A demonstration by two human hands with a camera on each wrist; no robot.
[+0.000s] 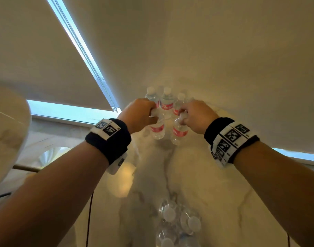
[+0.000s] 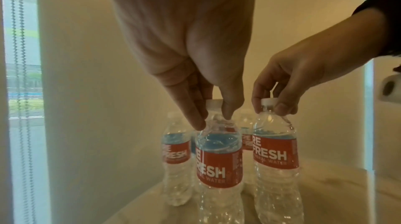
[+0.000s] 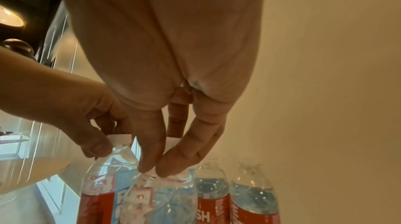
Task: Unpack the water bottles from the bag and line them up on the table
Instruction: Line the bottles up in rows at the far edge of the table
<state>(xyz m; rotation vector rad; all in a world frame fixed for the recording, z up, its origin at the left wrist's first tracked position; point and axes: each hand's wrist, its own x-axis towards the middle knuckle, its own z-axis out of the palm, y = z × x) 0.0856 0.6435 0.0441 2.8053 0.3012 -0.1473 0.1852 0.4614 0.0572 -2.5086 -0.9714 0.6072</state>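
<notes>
Gripping a white cap each, the left hand (image 1: 140,113) and right hand (image 1: 197,114) hold two clear plastic water bottles with red labels upright at the far end of the pale marbled tabletop (image 1: 215,184). Left fingers (image 2: 190,107) pinch the neck of the left-held bottle (image 2: 219,159); right fingers (image 3: 152,150) curl round the top of the right-held bottle (image 2: 275,157). Both bottles stand side by side, just in front of three more bottles (image 1: 166,102) near the cream wall (image 1: 223,50). More bottles in clear wrap (image 1: 177,225) lie at the near edge.
</notes>
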